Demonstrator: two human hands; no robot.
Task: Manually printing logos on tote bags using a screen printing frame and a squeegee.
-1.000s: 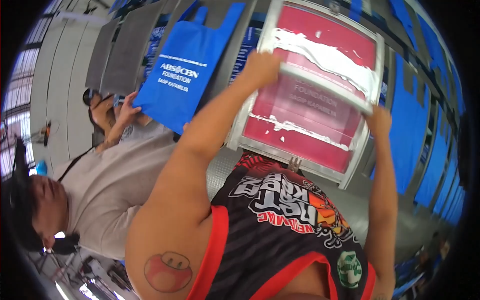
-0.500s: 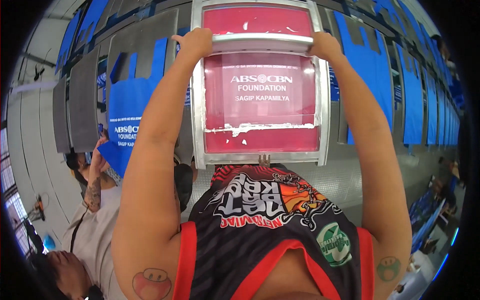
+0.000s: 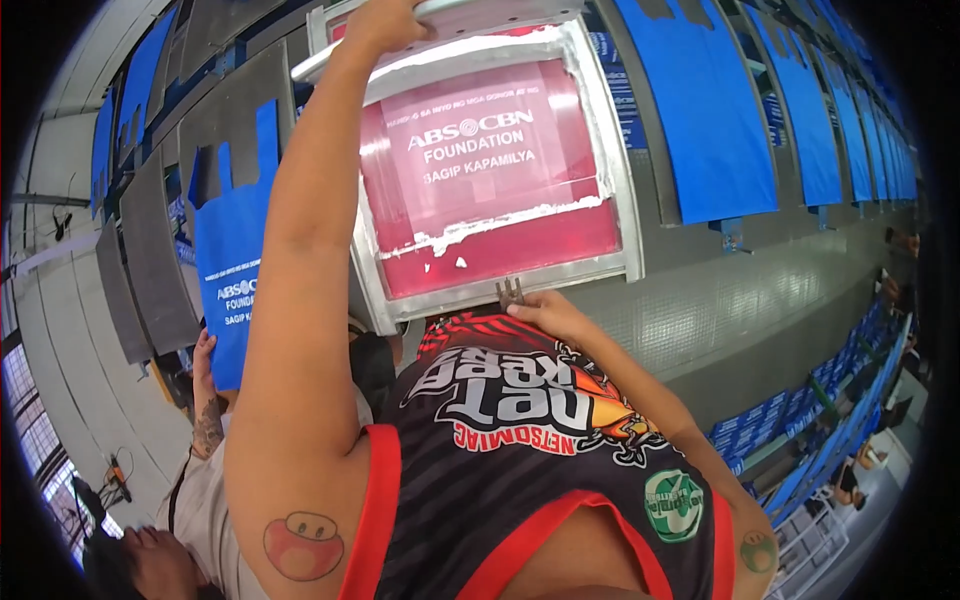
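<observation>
A screen-printing frame (image 3: pixel 632 262) lies in front of me, its metal rim around red mesh (image 3: pixel 590 245) with white lettering. White streaks of ink or paste cross the mesh. At the far end, my left hand (image 3: pixel 385 25) is closed around a long metal squeegee (image 3: pixel 500 12), whose upper side is cut off by the view. My right hand (image 3: pixel 552 315) is at the frame's near edge, its thumb against a small pronged metal bracket (image 3: pixel 508 292). Its other fingers are mostly hidden.
Blue bags (image 3: pixel 705 130) lie on grey boards in a row stretching away to the right. At left, a person's hand (image 3: pixel 204 350) touches another blue bag (image 3: pixel 235 250). A metal tread-plate floor (image 3: pixel 690 310) runs along the right, with blue stacks (image 3: pixel 760 430) beyond.
My right hand has left the squeegee and come down to the bracket at the frame's near edge. The left keeps its hold. The frame now appears tilted and further left in view.
</observation>
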